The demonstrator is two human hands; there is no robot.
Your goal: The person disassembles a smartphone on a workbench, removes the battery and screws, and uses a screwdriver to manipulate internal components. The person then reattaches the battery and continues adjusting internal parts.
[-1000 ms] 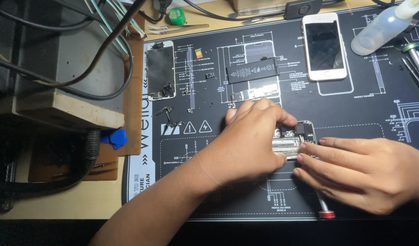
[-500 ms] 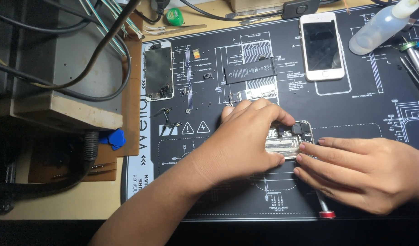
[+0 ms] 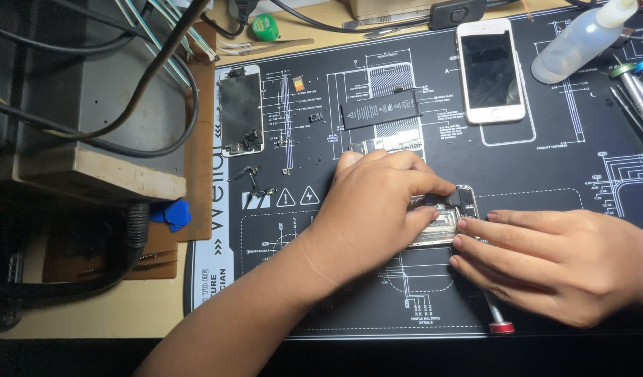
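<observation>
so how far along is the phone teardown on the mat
Done, it seems: a screen panel and a battery lie apart on the mat, with small parts set out beside them. In hand: the left hand presses on the opened phone body while the right hand steadies its edge. Left: whatever stays inside that body, mostly hidden by the fingers. A whole white phone sits untouched.
</observation>
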